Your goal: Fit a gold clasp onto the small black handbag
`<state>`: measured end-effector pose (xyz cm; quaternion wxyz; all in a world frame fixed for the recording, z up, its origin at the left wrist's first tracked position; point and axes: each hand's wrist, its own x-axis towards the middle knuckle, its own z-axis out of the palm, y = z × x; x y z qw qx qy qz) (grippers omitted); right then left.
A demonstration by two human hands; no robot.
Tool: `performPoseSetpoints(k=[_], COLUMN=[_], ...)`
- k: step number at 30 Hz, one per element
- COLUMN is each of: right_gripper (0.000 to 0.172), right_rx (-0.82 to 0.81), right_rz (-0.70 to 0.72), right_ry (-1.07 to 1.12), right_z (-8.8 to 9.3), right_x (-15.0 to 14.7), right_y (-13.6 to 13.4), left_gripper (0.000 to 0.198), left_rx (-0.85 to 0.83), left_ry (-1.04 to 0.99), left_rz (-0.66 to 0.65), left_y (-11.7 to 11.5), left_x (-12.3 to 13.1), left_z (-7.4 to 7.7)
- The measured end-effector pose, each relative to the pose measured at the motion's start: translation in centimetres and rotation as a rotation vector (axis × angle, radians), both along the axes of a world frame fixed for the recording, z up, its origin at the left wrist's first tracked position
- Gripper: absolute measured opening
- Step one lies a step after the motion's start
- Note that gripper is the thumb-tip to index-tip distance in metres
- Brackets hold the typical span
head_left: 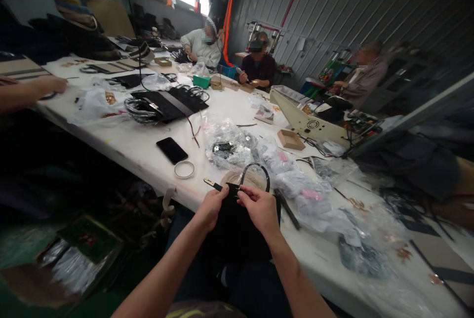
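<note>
A black handbag (240, 239) rests upright at the table's front edge, over my lap. Its dark looped handle (268, 176) stands up beyond my fingers. My left hand (212, 208) is closed on the bag's top edge, its thumb beside a short black strap (217, 185) tipped with a gold metal fitting (208, 180). Closed in a pinch, my right hand (261, 211) grips the same top edge near the handle's base. A small shiny bit shows at its fingertips, too small to name. Behind the bag lies a roll of beige tape (232, 176).
On the white table (148, 160) lie a phone (172, 150), a tape roll (184, 169), clear plastic bags (225, 145), a small cardboard box (291, 139) and black bags (174, 103). Another person's hand (52, 86) reaches in from the left. Several people sit across.
</note>
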<state>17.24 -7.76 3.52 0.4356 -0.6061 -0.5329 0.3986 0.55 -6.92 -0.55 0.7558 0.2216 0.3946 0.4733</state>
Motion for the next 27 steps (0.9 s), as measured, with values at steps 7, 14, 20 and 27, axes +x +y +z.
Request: performPoseSetpoints(k=[7, 14, 20, 27], right_gripper=[0.037, 0.03, 0.018, 0.028], right_rx=[-0.04, -0.066, -0.038, 0.078], right_rz=[0.041, 0.085, 0.161, 0.101], right_ry=[-0.094, -0.196, -0.464, -0.828], right_z=[0.0, 0.4, 2.3, 2.4], right_x=[-0.7, -0.5, -1.7, -5.0], right_y=[0.5, 0.7, 1.4, -0.5], left_gripper=[0.067, 0.069, 0.063, 0.072], left_rx=[0.012, 0.077, 0.167, 0.137], left_ry=[0.057, 0.173, 0.383, 0.453], left_rz=[0.1, 0.187, 0.275, 0.269], left_y=[-0.2, -0.4, -0.6, -1.3], left_x=[0.6, 1.3, 2.6, 2.1], left_z=[-0.3, -0.4, -0.3, 0.9])
